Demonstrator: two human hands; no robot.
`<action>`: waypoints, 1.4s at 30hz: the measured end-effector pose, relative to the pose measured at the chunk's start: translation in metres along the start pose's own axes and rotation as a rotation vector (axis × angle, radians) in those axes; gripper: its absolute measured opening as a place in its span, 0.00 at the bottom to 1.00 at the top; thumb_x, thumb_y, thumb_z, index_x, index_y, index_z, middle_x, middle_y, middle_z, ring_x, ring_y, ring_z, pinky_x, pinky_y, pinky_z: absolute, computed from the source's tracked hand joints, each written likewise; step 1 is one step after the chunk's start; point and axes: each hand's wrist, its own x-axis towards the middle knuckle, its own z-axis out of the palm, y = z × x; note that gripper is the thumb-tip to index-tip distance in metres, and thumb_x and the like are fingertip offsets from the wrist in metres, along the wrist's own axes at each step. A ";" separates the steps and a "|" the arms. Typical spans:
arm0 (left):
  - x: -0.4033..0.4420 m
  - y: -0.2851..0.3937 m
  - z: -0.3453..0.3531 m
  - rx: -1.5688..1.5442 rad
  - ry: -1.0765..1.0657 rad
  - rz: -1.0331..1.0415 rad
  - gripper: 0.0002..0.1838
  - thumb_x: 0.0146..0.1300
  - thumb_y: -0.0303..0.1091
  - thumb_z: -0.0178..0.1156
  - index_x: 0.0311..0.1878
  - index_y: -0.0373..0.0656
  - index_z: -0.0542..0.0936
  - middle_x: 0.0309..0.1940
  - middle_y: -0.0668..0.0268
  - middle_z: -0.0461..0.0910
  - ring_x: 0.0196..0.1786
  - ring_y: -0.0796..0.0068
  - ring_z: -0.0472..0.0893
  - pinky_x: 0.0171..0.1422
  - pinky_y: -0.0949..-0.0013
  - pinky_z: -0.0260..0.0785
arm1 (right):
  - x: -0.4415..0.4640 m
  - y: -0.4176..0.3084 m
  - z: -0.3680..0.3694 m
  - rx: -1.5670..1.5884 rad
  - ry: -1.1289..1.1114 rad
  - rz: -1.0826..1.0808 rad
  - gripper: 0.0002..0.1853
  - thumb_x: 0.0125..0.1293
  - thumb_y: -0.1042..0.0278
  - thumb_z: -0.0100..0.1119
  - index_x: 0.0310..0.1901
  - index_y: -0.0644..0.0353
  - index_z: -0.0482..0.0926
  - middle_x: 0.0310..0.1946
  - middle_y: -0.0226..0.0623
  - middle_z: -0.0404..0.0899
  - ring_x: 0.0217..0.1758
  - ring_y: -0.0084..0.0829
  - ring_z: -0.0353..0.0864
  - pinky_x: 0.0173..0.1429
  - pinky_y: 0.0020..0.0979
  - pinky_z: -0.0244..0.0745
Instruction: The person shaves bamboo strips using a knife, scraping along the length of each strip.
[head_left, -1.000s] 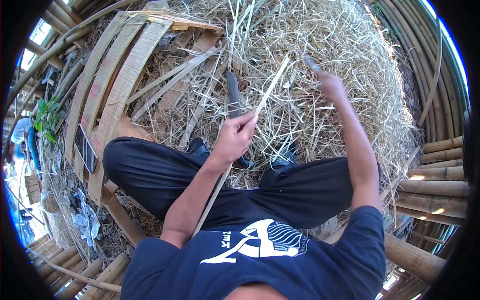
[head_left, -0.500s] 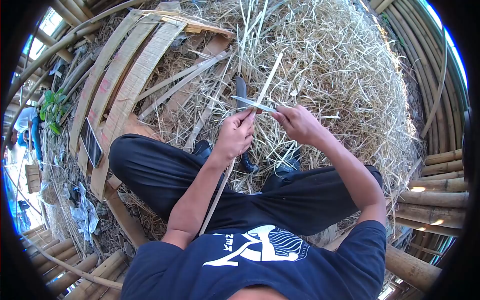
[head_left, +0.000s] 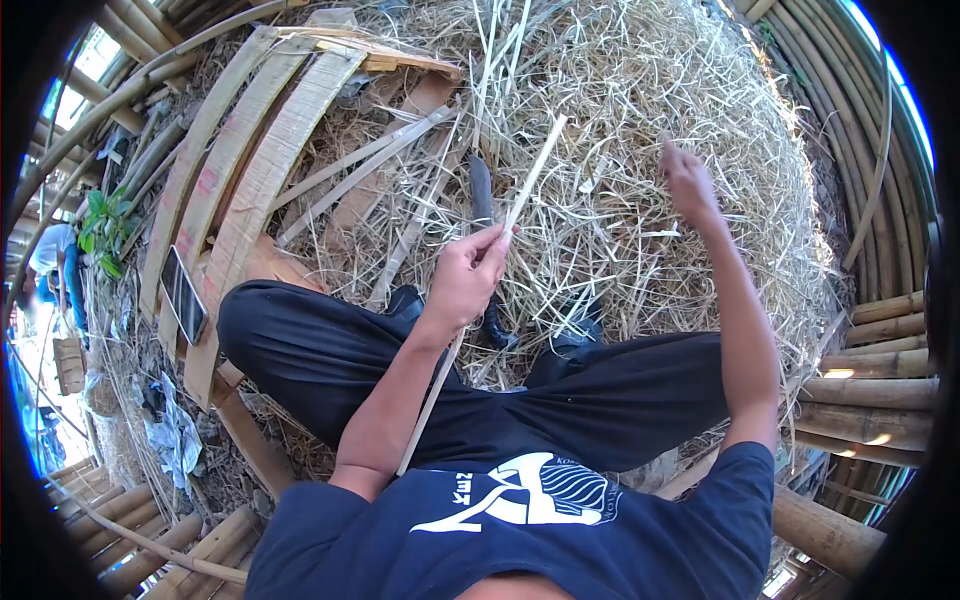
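Observation:
Pinched in my left hand (head_left: 468,275) is a pale bamboo strip (head_left: 537,170), its upper end pointing away from me and its lower part running down past my forearm to my shirt. My right hand (head_left: 690,185) is raised over the shavings at the right, apart from the strip, its fingers closed around a small knife. The knife's blade is blurred and barely visible beyond the fingers. A larger dark blade (head_left: 481,190) lies on the shavings just beyond my left hand, with its black handle (head_left: 497,328) near my feet.
Pale shavings (head_left: 640,90) cover the ground ahead. Wooden slats (head_left: 285,140) stand at the left, with a phone (head_left: 183,295) on them. Bamboo poles (head_left: 870,410) line the right side. Another person (head_left: 55,260) is at the far left.
My right hand, with the knife, came in to the strip beside my left hand half a second ago and has since swung away to the upper right. My left hand still grips the strip.

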 end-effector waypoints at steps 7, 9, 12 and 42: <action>-0.004 -0.003 0.018 -0.028 -0.095 -0.063 0.17 0.74 0.36 0.50 0.61 0.41 0.75 0.19 0.75 0.68 0.11 0.91 0.62 0.13 0.83 0.53 | -0.076 -0.059 0.081 0.752 -0.436 0.029 0.12 0.70 0.59 0.58 0.37 0.58 0.73 0.14 0.19 0.63 0.11 0.13 0.56 0.14 0.21 0.51; -0.005 -0.001 0.014 -0.111 -0.157 -0.114 0.18 0.75 0.37 0.48 0.63 0.41 0.73 0.20 0.73 0.70 0.11 0.90 0.64 0.13 0.84 0.56 | -0.065 -0.056 0.074 0.800 -0.419 0.039 0.12 0.70 0.60 0.58 0.37 0.59 0.72 0.14 0.20 0.64 0.11 0.13 0.57 0.14 0.20 0.52; -0.010 0.001 0.015 -0.151 -0.189 -0.124 0.19 0.75 0.38 0.48 0.63 0.40 0.73 0.19 0.74 0.69 0.11 0.90 0.64 0.13 0.83 0.56 | -0.055 -0.054 0.062 0.855 -0.309 -0.031 0.13 0.70 0.60 0.58 0.35 0.60 0.70 0.14 0.21 0.63 0.12 0.13 0.58 0.13 0.19 0.53; -0.016 -0.007 0.011 0.447 0.065 0.207 0.13 0.70 0.27 0.55 0.54 0.33 0.80 0.25 0.77 0.73 0.26 0.91 0.65 0.27 0.79 0.57 | 0.026 0.030 0.021 -0.617 0.108 -0.304 0.24 0.76 0.46 0.36 0.38 0.55 0.78 0.28 0.41 0.82 0.35 0.45 0.82 0.42 0.50 0.71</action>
